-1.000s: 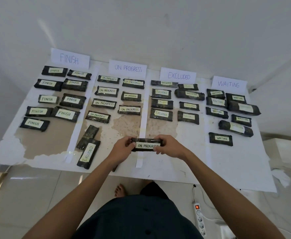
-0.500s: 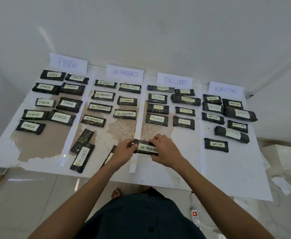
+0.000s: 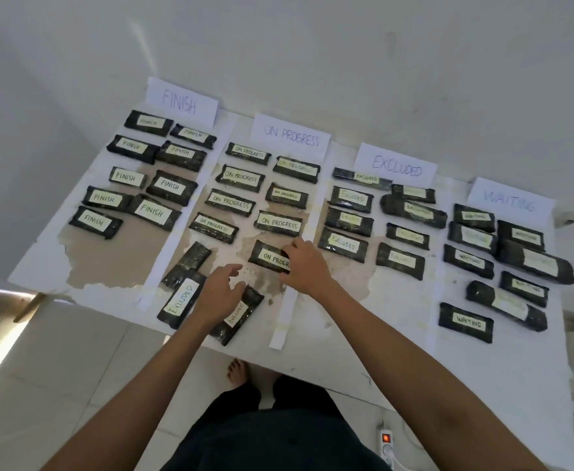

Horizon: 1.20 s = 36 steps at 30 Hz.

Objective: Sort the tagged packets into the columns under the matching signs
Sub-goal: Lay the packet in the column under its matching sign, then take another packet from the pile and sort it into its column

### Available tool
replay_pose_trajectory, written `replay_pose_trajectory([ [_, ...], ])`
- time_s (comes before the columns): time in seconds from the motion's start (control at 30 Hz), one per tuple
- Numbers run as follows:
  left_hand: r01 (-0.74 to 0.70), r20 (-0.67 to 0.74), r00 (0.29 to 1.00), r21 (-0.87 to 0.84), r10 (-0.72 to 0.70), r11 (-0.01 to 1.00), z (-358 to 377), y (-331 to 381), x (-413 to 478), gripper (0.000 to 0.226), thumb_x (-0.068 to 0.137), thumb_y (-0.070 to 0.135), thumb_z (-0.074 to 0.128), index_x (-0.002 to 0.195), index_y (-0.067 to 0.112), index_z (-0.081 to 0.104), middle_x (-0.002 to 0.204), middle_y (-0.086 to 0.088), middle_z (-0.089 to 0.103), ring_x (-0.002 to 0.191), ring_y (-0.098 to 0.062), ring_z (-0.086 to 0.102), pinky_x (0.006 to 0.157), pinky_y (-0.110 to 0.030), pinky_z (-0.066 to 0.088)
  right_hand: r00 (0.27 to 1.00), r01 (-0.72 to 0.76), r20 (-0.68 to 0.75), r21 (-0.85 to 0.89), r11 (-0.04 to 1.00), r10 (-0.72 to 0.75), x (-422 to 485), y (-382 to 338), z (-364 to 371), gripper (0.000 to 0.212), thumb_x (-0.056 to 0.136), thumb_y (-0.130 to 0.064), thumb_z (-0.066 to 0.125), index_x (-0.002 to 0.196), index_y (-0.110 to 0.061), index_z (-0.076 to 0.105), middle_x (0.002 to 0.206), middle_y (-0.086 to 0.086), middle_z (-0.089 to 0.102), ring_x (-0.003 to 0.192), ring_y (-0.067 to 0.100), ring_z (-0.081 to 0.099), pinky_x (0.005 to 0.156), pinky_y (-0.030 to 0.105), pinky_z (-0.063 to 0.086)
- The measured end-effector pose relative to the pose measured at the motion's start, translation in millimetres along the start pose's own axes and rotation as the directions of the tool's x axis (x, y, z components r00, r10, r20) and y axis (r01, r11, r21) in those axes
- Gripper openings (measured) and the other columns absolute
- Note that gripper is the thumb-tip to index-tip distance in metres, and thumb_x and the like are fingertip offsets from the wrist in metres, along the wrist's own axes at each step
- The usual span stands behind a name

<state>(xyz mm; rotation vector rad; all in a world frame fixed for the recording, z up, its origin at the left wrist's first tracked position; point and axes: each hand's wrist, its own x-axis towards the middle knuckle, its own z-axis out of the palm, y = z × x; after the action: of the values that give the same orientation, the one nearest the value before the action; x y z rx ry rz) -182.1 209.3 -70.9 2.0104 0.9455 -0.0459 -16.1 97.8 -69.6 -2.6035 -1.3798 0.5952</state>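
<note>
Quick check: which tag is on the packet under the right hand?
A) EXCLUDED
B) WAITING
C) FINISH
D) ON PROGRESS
D: the packet under the right hand reads ON PROGRESS, partly covered by the fingers, and lies in the column under the ON PROGRESS sign.

Right hand (image 3: 304, 266) rests on an ON PROGRESS packet (image 3: 269, 258) (label partly covered); left hand (image 3: 219, 289) hovers open.

Right end of ON PROGRESS packet (image 3: 268, 257) under right hand (image 3: 304, 266).
</note>
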Motion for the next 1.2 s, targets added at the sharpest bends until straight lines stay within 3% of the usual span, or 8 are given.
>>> replay_pose_trajectory([
  [0.13, 0.038, 0.000, 0.999, 0.036, -0.038, 0.999, -5, -19, 9, 0.039, 0.090, 0.015, 0.056, 0.128, 0.013, 0.050, 0.123, -0.009, 0.055, 0.113, -0.022, 0.052, 0.096, -0.034, 0.041, 0.999, 0.020, 0.045, -0.019, 1.000, -0.019, 31, -8, 14, 0.049, 0.080, -0.029, 0.067, 0.123, -0.010, 0.051, 0.119, 0.010, 0.046, 0.108, 0.029, 0.046, 0.087, 0.038, 0.046],
  [0.37, 0.059, 0.026, 0.998, 0.090, -0.061, 0.994, -1, -46, 7, 0.041, 0.088, 0.017, 0.058, 0.128, 0.014, 0.051, 0.122, -0.008, 0.056, 0.110, -0.021, 0.054, 0.092, -0.031, 0.043, 0.995, -0.008, 0.102, -0.021, 1.000, 0.010, 46, -8, 36, 0.049, 0.079, -0.024, 0.066, 0.124, -0.011, 0.052, 0.121, 0.010, 0.047, 0.110, 0.030, 0.046, 0.092, 0.041, 0.044],
  [0.6, 0.048, 0.088, 0.994, 0.133, -0.060, 0.990, 3, -65, -20, 0.041, 0.088, 0.018, 0.057, 0.128, 0.014, 0.052, 0.120, -0.007, 0.054, 0.112, -0.021, 0.052, 0.095, -0.032, 0.043, 1.000, -0.002, 0.003, -0.091, 0.996, 0.003, 29, -20, 40, 0.057, 0.076, -0.006, 0.060, 0.130, -0.014, 0.043, 0.127, 0.013, 0.040, 0.114, 0.031, 0.038, 0.091, 0.038, 0.038],
  [0.73, 0.069, 0.105, 0.991, 0.172, -0.088, 0.983, -3, -74, -31, 0.041, 0.088, 0.019, 0.056, 0.128, 0.015, 0.051, 0.123, -0.008, 0.054, 0.115, -0.022, 0.049, 0.099, -0.035, 0.042, 0.970, 0.223, 0.108, -0.053, 0.973, -0.216, 11, -45, 41, 0.058, 0.077, -0.008, 0.060, 0.132, -0.016, 0.046, 0.134, 0.010, 0.040, 0.120, 0.028, 0.035, 0.100, 0.040, 0.038],
  [0.83, 0.047, 0.109, 0.992, 0.192, -0.069, 0.980, -6, -77, -36, 0.043, 0.087, 0.019, 0.056, 0.129, 0.014, 0.050, 0.124, -0.008, 0.053, 0.117, -0.023, 0.048, 0.100, -0.036, 0.041, 0.844, 0.475, 0.307, -0.043, 0.879, -0.440, -1, -62, 49, 0.060, 0.076, -0.016, 0.065, 0.133, -0.018, 0.046, 0.140, 0.009, 0.038, 0.124, 0.027, 0.035, 0.101, 0.041, 0.035],
  [0.9, 0.035, 0.109, 0.992, 0.199, -0.058, 0.979, -8, -78, -38, 0.043, 0.087, 0.020, 0.056, 0.129, 0.015, 0.050, 0.126, -0.008, 0.053, 0.118, -0.023, 0.047, 0.100, -0.036, 0.041, 0.800, 0.555, 0.372, -0.160, 0.817, -0.471, -7, -72, 57, 0.053, 0.083, -0.012, 0.059, 0.134, -0.017, 0.045, 0.138, 0.009, 0.042, 0.120, 0.028, 0.040, 0.094, 0.039, 0.036],
  [1.0, 0.023, 0.093, 0.995, 0.207, -0.043, 0.978, -12, -76, -40, 0.042, 0.088, 0.021, 0.056, 0.130, 0.017, 0.050, 0.129, -0.005, 0.052, 0.120, -0.021, 0.046, 0.100, -0.036, 0.042, 0.821, 0.552, 0.348, -0.286, 0.783, -0.452, -13, -80, 65, 0.041, 0.089, -0.005, 0.049, 0.129, -0.014, 0.049, 0.129, 0.011, 0.049, 0.110, 0.029, 0.046, 0.087, 0.039, 0.038],
  [1.2, -0.059, 0.039, 0.998, 0.222, 0.052, 0.973, -21, -68, -39, 0.043, 0.089, 0.021, 0.057, 0.130, 0.017, 0.049, 0.130, -0.007, 0.052, 0.121, -0.023, 0.044, 0.101, -0.038, 0.041, 0.892, 0.434, 0.263, -0.272, 0.859, -0.367, -23, -76, 57, 0.043, 0.084, -0.017, 0.059, 0.126, -0.015, 0.050, 0.123, 0.008, 0.052, 0.107, 0.027, 0.049, 0.088, 0.039, 0.040],
])
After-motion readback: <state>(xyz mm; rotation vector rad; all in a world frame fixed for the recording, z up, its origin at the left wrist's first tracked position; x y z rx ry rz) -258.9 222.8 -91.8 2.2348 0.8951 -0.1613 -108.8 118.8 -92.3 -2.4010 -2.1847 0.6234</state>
